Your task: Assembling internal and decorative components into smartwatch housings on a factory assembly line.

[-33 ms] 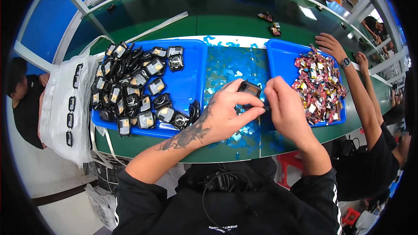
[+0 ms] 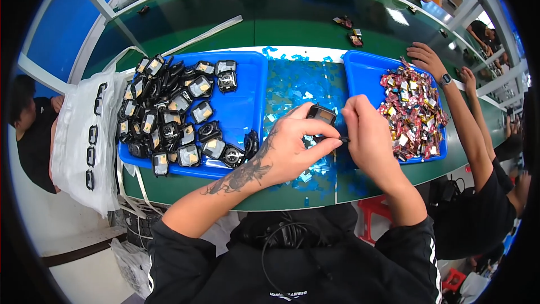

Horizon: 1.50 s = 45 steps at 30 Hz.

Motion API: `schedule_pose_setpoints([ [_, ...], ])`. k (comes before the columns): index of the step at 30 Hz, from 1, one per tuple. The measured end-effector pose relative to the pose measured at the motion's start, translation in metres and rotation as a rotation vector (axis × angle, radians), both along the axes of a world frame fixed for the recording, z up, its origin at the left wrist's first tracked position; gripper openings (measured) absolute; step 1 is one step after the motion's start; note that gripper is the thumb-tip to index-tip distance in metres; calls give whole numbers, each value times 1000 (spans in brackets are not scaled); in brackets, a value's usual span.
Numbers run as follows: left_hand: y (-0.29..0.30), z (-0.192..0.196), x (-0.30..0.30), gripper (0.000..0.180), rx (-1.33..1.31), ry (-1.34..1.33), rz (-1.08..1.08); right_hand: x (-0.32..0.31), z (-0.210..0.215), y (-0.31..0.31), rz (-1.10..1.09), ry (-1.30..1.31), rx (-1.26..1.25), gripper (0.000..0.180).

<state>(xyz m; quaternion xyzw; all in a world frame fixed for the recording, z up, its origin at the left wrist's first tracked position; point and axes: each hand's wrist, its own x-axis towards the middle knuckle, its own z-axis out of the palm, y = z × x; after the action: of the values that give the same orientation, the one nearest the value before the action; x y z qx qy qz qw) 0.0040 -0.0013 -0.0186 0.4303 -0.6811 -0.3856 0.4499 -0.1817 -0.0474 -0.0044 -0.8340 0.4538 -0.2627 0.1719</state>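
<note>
My left hand [image 2: 298,149] holds a black watch case [image 2: 322,114] with a grey-and-tan face over the middle of the bench. Its thumb and forefinger close on a small dark part of the case. My right hand [image 2: 368,135] is a closed fist just to the right, close to that part; what its fingers grip, if anything, is hidden. Left of my hands, a blue tray [image 2: 239,101] holds many similar black watch cases [image 2: 169,129]. To the right, another blue tray [image 2: 363,73] holds a heap of small red circuit boards [image 2: 413,115] with white and yellow bits.
Blue film scraps [image 2: 298,81] cover the green bench between the trays. A co-worker's hand [image 2: 427,61] with a watch rests at the right tray's far rim. White wrapped bags [image 2: 84,135] bearing black frames stand at left. Beyond runs a green conveyor [image 2: 287,22] with a few boards.
My right hand has shifted up very slightly. My left hand and the watch case stay almost where they were.
</note>
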Motion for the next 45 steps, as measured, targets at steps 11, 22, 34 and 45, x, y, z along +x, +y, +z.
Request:
schedule_pose_setpoints([
  [11, 3, 0, -1, 18, 259, 173, 71, 7, 3, 15, 84, -660, 293, 10],
  [22, 5, 0, -8, 46, 385, 611, -83, 24, 5, 17, 20, -509, 136, 16],
  [34, 5, 1, -5, 43, 378, 520, -133, 20, 15, 16, -4, -448, 157, 8],
  [45, 8, -2, -4, 41, 318, 373, -156, 15, 25, 16, -51, -328, 95, 13],
])
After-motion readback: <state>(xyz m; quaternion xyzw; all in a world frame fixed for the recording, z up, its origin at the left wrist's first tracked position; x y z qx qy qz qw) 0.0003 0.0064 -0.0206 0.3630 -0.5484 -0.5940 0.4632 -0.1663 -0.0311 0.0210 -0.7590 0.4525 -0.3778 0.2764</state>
